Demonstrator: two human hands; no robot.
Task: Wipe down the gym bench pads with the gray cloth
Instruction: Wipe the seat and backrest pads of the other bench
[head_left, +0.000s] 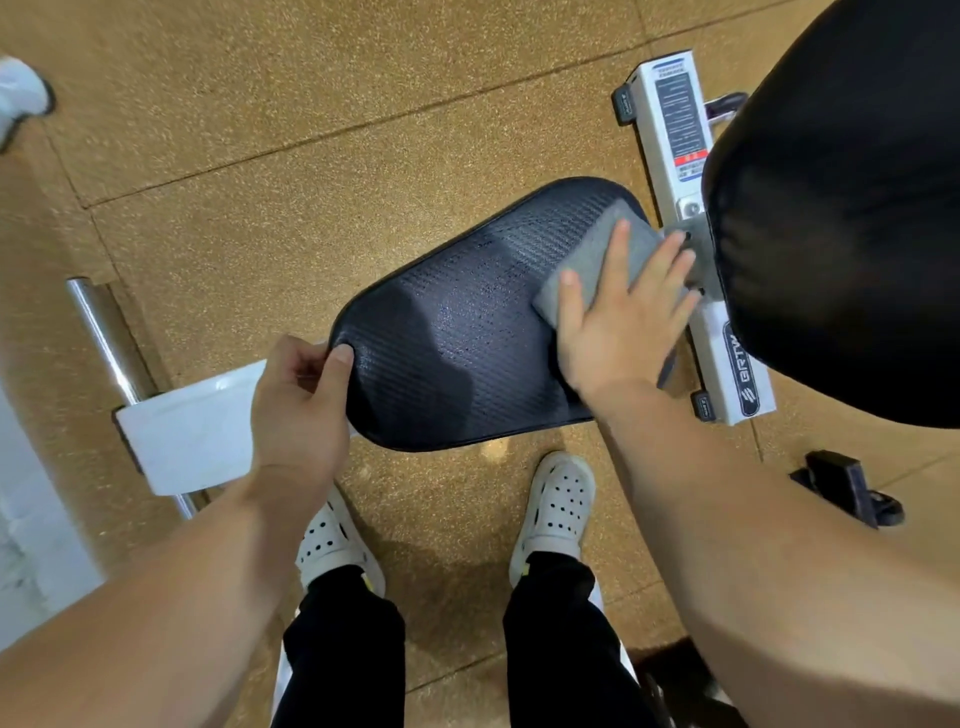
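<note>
The black textured seat pad (457, 332) of the gym bench lies below me in the middle of the view. A folded gray cloth (597, 260) rests on the pad's far right end. My right hand (623, 317) presses flat on the cloth with fingers spread straight. My left hand (301, 400) grips the pad's near left edge, thumb on top and fingers curled under the rim. The larger black back pad (841, 218) rises at the right edge of the view.
The white bench frame (680, 140) with a label runs under the pads at right. A white foot piece (192, 431) and chrome bar (104, 338) sit at left. My feet in white perforated shoes (561, 504) stand on tan speckled flooring. A black part (847, 488) lies at lower right.
</note>
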